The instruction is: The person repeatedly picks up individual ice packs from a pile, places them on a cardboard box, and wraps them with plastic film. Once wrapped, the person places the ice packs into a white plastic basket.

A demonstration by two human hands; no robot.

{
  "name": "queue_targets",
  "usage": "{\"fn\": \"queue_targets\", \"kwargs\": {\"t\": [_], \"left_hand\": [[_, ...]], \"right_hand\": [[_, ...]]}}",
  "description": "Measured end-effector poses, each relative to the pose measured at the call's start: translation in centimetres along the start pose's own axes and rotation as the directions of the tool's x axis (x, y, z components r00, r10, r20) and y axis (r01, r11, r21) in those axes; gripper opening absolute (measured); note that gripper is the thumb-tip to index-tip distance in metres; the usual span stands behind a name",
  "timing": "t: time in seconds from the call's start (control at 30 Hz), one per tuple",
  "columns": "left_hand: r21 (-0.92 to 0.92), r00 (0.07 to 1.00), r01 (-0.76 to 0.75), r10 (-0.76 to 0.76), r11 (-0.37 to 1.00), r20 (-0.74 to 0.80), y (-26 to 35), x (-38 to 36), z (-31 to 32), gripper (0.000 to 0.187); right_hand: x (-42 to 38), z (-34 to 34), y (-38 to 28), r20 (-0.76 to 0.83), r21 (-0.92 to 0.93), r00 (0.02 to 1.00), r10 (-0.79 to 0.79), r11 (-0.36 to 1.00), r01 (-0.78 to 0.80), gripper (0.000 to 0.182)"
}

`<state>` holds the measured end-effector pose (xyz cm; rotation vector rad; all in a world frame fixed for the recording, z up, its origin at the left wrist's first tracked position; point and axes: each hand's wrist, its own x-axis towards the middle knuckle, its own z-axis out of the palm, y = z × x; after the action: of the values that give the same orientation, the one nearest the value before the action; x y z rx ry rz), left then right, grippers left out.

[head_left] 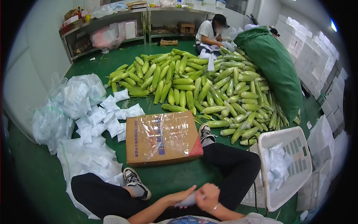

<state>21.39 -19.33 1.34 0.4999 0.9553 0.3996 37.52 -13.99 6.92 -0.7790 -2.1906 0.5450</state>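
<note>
Low at the front, over my lap, my left hand and my right hand hold a small pale, greyish-white thing between them. My left fingers lie along its upper side. The right hand is closed in a fist at its other end, slightly blurred. Its exact kind I cannot tell. Just beyond my hands lies a cardboard box, wrapped with clear tape and set on the floor between my feet.
White packets and plastic bags lie at left. A large pile of corn spreads ahead, partly bagged, beside a green sack. At right stands a white basket with packets. A person sits behind the corn.
</note>
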Motion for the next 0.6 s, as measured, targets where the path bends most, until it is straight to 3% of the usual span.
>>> {"fn": "queue_targets", "kwargs": {"t": [0.03, 0.07, 0.1, 0.13, 0.17, 0.2, 0.23, 0.27, 0.3, 0.37, 0.43, 0.47, 0.53, 0.57, 0.6], "left_hand": [[0.032, 0.991, -0.136, 0.136, 0.99, -0.014, 1.3, -0.3, 1.2, 0.051], [0.239, 0.989, -0.137, 0.145, 0.961, -0.016, 3.3, -0.3, 2.1, 0.057], [0.43, 0.988, -0.133, 0.155, 0.893, -0.016, 5.1, -0.3, 3.4, 0.064], [0.507, 0.866, -0.457, 0.495, 0.731, 0.067, 5.2, 2.5, 4.2, 0.069], [0.547, 0.63, -0.696, 0.762, 0.465, 0.154, 4.9, 5.0, 4.9, 0.076], [0.69, 0.681, -0.591, 0.716, 0.417, 0.151, 9.7, 0.3, 7.4, 0.085], [0.681, 0.688, -0.615, 0.693, 0.398, 0.216, 11.8, 0.1, 9.0, 0.081], [0.761, 0.648, -0.578, 0.732, 0.294, 0.209, 13.2, 1.9, 10.7, 0.068], [0.8, 0.638, -0.545, 0.742, 0.249, 0.203, 15.3, 2.3, 12.2, 0.053], [0.722, 0.41, -0.69, 0.852, 0.055, 0.326, 17.5, 4.5, 14.7, 0.042], [0.334, -0.102, -0.902, 0.888, -0.272, 0.448, 19.0, 7.6, 17.1, 0.033], [0.347, -0.105, -0.897, 0.895, -0.273, 0.433, 20.0, 7.0, 15.4, 0.033], [0.544, -0.298, -0.767, 0.94, -0.34, 0.167, 22.8, 4.3, 10.5, 0.022], [0.739, -0.333, -0.601, 0.936, -0.304, 0.115, 23.5, 0.7, 4.8, 0.018], [0.825, -0.303, -0.561, 0.945, -0.073, -0.123, 23.1, 1.0, -1.6, 0.016]], "right_hand": [[0.1, -0.8, 1.0, -0.078, -0.002, 0.99, 0.12, 0.993, -0.121, 0.01], [0.2, -1.8, 1.9, -0.125, 0.123, 0.954, 0.272, 0.958, -0.257, 0.013], [1.0, -3.5, 1.9, -0.207, 0.137, 0.941, 0.268, 0.96, -0.243, 0.017], [1.6, -5.6, 2.1, -0.275, 0.107, 0.95, 0.146, 0.987, -0.121, 0.022], [1.9, -7.4, 2.6, -0.358, 0.059, 0.927, 0.109, 0.994, -0.094, 0.029], [2.9, -9.0, 1.7, -0.455, 0.034, 0.849, 0.268, 0.958, -0.284, 0.034], [2.9, -11.3, 3.7, -0.525, -0.021, 0.785, 0.328, 0.917, -0.398, 0.038], [3.8, -14.2, 4.3, -0.507, -0.067, 0.778, 0.371, 0.883, -0.464, 0.041], [2.4, -16.7, 7.7, -0.57, -0.225, 0.775, 0.273, 0.855, -0.467, 0.033], [0.5, -23.1, 15.3, -0.695, 0.399, 0.441, 0.568, 0.815, -0.421, 0.025], [0.8, -25.8, 15.8, -0.364, 0.888, 0.204, 0.909, 0.405, -0.22, 0.024], [0.7, -25.7, 17.0, -0.352, 0.888, 0.219, 0.91, 0.398, -0.23, 0.024], [-0.5, -26.1, 18.7, -0.467, 0.67, 0.375, 0.801, 0.597, -0.441, 0.026], [-1.7, -26.3, 19.5, -0.497, 0.528, 0.456, 0.738, 0.674, -0.517, 0.029], [-3.1, -26.6, 20.8, -0.508, 0.373, 0.539, 0.672, 0.736, -0.566, 0.033]]}}
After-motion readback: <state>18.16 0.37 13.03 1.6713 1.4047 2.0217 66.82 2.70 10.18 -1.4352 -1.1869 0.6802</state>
